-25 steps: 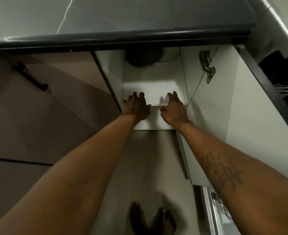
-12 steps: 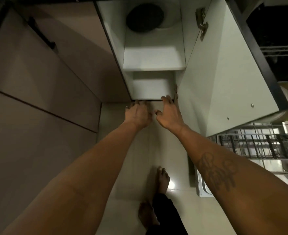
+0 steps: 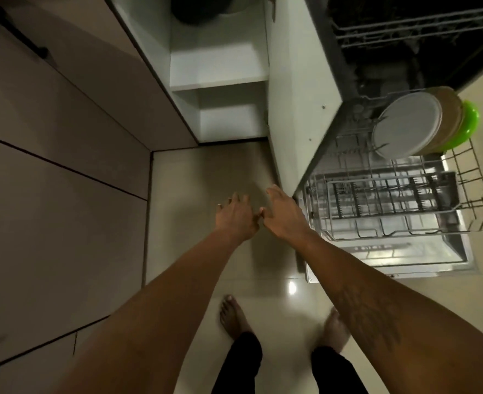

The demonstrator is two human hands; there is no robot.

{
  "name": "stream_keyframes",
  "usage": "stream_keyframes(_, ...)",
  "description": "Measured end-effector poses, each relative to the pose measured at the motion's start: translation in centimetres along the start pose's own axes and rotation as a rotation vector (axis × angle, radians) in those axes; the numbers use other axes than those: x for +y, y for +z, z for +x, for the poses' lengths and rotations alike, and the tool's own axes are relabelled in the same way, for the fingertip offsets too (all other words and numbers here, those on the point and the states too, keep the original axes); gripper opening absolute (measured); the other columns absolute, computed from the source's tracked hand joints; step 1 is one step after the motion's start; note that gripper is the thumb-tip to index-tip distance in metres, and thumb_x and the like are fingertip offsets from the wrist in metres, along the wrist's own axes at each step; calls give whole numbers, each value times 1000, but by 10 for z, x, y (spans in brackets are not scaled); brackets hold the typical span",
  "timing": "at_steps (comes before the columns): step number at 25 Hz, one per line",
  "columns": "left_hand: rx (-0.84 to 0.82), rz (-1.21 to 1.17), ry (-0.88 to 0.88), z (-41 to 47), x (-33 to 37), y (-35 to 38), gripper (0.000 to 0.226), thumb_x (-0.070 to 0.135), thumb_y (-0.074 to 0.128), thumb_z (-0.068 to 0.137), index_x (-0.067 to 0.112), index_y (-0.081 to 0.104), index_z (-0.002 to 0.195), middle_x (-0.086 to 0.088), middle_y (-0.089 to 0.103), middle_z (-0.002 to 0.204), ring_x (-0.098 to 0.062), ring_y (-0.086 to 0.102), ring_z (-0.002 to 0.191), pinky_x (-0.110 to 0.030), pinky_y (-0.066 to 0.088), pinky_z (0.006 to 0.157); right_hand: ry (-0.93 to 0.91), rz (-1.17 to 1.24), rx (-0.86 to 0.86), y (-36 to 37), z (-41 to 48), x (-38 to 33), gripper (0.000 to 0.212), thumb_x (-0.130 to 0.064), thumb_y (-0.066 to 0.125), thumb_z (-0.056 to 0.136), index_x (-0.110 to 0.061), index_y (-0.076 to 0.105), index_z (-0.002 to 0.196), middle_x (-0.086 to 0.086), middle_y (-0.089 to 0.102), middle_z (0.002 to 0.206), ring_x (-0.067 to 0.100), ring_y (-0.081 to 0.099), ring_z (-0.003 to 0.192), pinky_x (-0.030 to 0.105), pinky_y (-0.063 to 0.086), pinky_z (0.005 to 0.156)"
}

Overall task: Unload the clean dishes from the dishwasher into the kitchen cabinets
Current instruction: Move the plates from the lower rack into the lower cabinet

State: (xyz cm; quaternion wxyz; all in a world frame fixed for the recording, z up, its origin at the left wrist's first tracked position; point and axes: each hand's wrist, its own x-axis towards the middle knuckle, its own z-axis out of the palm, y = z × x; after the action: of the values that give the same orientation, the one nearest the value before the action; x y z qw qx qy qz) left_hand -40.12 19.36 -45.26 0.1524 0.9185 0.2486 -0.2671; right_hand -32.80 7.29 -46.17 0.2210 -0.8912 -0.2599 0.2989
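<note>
My left hand [image 3: 236, 216] and my right hand [image 3: 284, 214] hang side by side over the floor, fingers loose, holding nothing. Ahead stands a white cabinet [image 3: 214, 64] with its door [image 3: 294, 89] swung open; a dark round dish [image 3: 195, 8] lies on its upper shelf. To the right the dishwasher's lower rack [image 3: 399, 200] is pulled out. At its far end stand a white plate [image 3: 405, 123], a brown plate [image 3: 450, 115] and a green plate [image 3: 472, 122], upright on edge. My right hand is just left of the rack's near corner.
The open cabinet door stands between the cabinet and the dishwasher. The dishwasher's lowered door [image 3: 391, 260] juts out over the floor at the right. Beige cabinet fronts [image 3: 64, 137] line the left. My bare feet [image 3: 233, 317] stand on the glossy tiles.
Both hands have drawn back out of the cabinet's lower shelf to over the floor. The view has swung right and back, bringing the dishwasher rack and plates into sight.
</note>
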Motion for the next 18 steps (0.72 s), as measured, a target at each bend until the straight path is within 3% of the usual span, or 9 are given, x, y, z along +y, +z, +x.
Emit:
stream_keyframes(4,-63,-11,-33,-13,66,26,56,43,55,96,12,42,140,-16,49,139,-35,50,129,-50,41,105,39,38,-14,-31,-36,65,59,-30,58,97,-15,38,151,8,36,159,29,47,137,44,44,109)
stream_keyframes(10,-93,0,78,5,199,46,54,44,50,96,15,44,140,-13,54,137,-34,56,123,-48,50,99,122,59,52,-112,-50,180,46,-18,58,92,-14,50,137,13,63,126,30,64,109,37,56,85)
stream_keyframes(15,10,43,193,48,305,24,43,40,58,94,16,54,129,-11,62,124,-31,63,110,-42,54,86,248,154,236,-168,-36,250,37,-11,63,89,-9,61,126,14,72,107,31,69,98,34,55,81)
stream_keyframes(18,107,54,260,90,349,1,27,30,61,93,16,60,116,-11,68,108,-30,68,95,-37,54,73,318,214,343,-198,-13,284,37,-15,62,92,-6,61,128,17,71,112,33,67,105,33,51,87)
